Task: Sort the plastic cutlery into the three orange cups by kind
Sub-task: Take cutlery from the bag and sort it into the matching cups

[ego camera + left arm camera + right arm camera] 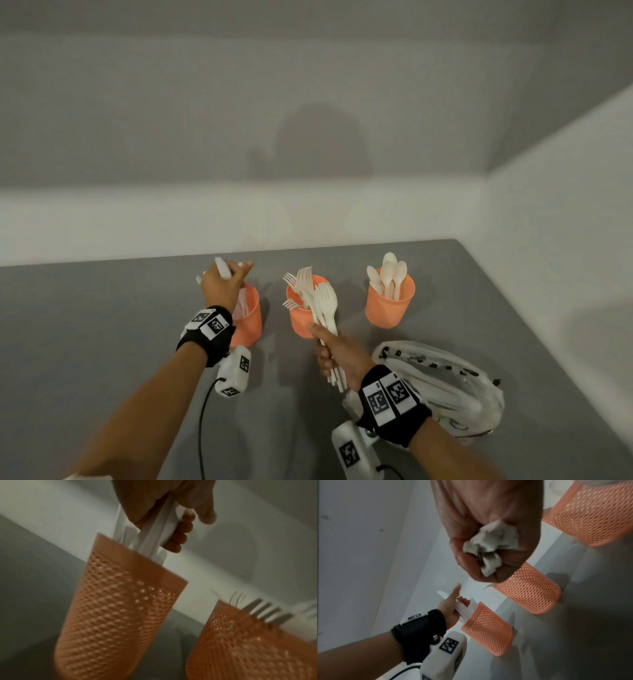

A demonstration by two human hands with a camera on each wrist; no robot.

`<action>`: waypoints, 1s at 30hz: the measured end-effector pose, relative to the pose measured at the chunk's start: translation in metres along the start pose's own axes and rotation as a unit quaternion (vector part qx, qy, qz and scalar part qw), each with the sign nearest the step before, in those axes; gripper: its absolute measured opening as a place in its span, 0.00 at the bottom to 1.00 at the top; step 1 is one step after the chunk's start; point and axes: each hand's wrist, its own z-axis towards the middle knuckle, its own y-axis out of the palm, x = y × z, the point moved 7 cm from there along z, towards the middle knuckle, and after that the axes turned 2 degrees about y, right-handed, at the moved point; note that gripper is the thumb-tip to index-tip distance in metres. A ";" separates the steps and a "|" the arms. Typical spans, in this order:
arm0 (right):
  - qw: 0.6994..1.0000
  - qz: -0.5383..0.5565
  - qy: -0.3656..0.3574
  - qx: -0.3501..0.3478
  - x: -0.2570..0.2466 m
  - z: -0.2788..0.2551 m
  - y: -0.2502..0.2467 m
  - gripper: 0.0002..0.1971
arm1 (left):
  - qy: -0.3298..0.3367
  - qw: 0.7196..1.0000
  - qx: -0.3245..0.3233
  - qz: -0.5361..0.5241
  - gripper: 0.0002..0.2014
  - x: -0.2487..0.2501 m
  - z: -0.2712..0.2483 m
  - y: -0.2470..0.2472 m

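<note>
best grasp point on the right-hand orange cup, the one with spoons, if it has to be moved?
Grip the right orange cup round its mesh wall, about mid-height, coming in from the right or front side. The spoons stand bowl-up above the rim, so a top approach is likely blocked. The middle cup and right hand crowd its left; the plastic bag lies in front, apart.

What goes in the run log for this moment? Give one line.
left hand: lowering knives into left cup | right hand: gripping forks at middle cup | right cup: spoons
</note>
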 end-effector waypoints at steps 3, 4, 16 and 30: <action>1.000 -0.003 -0.007 -0.003 -0.001 -0.001 0.002 0.15 | 0.017 0.999 -0.019 0.037 0.10 -0.002 -0.002 0.001; 1.000 -0.004 -0.008 0.000 -0.001 -0.002 0.002 0.15 | 0.026 0.998 -0.023 0.053 0.08 0.000 -0.003 0.000; 0.992 -0.050 -0.104 0.047 -0.008 -0.001 0.017 0.09 | 0.041 0.992 -0.117 0.025 0.06 0.059 -0.094 0.025; 0.960 -0.156 -0.216 0.084 -0.003 -0.011 0.007 0.07 | -0.053 0.989 -0.124 -0.062 0.13 0.041 -0.143 0.038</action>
